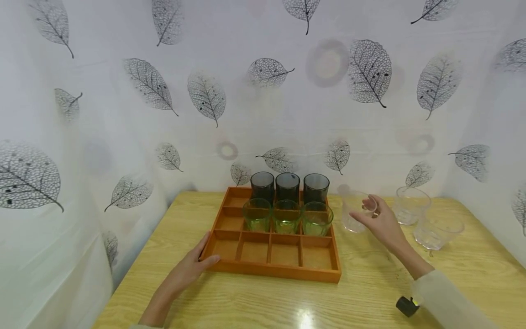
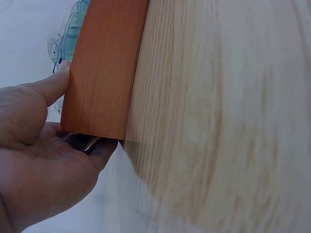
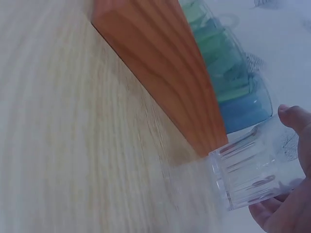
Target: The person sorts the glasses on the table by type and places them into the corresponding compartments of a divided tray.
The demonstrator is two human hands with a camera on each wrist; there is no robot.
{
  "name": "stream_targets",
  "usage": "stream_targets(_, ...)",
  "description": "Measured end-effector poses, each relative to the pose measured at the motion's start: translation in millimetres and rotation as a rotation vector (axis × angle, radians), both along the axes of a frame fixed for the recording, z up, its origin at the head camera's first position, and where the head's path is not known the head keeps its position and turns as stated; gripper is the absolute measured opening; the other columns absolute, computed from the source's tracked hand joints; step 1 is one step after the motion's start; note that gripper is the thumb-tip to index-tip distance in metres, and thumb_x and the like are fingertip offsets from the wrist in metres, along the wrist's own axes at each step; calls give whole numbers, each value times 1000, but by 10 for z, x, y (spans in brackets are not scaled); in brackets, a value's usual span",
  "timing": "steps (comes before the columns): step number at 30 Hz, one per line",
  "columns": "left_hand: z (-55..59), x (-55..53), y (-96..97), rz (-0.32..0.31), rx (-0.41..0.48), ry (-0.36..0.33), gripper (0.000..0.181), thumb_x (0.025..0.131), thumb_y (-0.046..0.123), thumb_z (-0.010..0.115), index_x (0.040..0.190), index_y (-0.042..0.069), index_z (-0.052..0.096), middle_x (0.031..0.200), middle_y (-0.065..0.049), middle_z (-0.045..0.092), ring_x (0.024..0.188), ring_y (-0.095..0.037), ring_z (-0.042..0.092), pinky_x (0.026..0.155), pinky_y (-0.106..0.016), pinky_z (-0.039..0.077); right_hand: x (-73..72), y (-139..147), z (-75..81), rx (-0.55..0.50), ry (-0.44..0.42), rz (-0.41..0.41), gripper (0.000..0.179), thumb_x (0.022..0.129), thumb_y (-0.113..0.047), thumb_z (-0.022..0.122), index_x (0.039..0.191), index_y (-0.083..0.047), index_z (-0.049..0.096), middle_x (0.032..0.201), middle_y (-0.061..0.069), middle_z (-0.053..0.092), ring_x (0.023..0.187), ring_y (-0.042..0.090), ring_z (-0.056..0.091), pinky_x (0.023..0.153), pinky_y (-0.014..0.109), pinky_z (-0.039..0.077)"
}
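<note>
An orange-brown wooden tray [image 1: 271,270] with several square compartments lies on the table. My left hand [image 1: 186,269] grips its front left corner, thumb at the front rim [image 2: 104,73] and fingers round the left side. Three dark grey glasses [image 1: 287,186] stand upright in the back row. Three green glasses [image 1: 286,218] fill the middle row except its leftmost compartment. Just right of the tray, my right hand [image 1: 380,221] holds a clear glass [image 1: 352,219] between thumb and fingers. The right wrist view shows this ribbed clear glass [image 3: 257,170] beside the tray's side wall.
Two more clear glasses stand at the right: one at the back [image 1: 407,210] and one nearer [image 1: 435,233]. A small black device [image 1: 407,306] is by the right sleeve [image 1: 448,297]. Behind the wood-grain table [image 1: 230,301] hangs a white leaf-patterned curtain [image 1: 263,114].
</note>
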State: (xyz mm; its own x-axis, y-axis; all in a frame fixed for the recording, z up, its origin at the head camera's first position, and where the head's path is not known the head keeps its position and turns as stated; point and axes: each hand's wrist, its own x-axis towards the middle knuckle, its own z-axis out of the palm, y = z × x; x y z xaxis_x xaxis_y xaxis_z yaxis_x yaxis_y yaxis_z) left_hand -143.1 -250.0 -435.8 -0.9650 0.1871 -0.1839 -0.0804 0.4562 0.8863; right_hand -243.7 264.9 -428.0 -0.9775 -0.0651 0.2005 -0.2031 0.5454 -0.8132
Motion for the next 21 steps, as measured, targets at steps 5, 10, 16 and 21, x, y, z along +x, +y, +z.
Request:
stream_targets(5, 8, 10, 3, 4, 1, -10, 87, 107, 35, 59, 167, 7, 2, 171, -18, 0, 155, -42, 1, 120, -66, 12, 256, 18, 125, 19, 18, 15, 92, 98, -38, 74, 162, 2, 22, 149, 27, 49, 131, 42, 49, 93, 22, 41)
stream_targets(10, 9, 11, 3, 1, 6, -12, 87, 107, 34, 60, 166, 6, 2, 171, -18, -1, 155, -42, 0, 120, -66, 12, 487, 37, 232, 45, 30, 35, 88, 98, -36, 74, 161, 0, 26, 147, 23, 52, 130, 38, 51, 91, 11, 37)
stream_targets(16, -19, -21, -10, -14, -11, 2, 89, 106, 37, 59, 166, 5, 2, 171, -21, -1, 153, -46, 1, 118, -69, 14, 712, 52, 313, 54, 62, 68, 84, 97, -29, 75, 161, -1, 28, 145, 16, 55, 123, 10, 51, 91, 10, 38)
stream_targets(21, -18, -27, -6, -23, -14, 6, 90, 106, 36, 59, 166, 4, 1, 170, -24, -2, 152, -51, 1, 116, -72, 16, 870, 30, 376, 90, 59, 83, 83, 96, -29, 77, 160, -5, 32, 143, 14, 58, 117, -1, 51, 90, 13, 41)
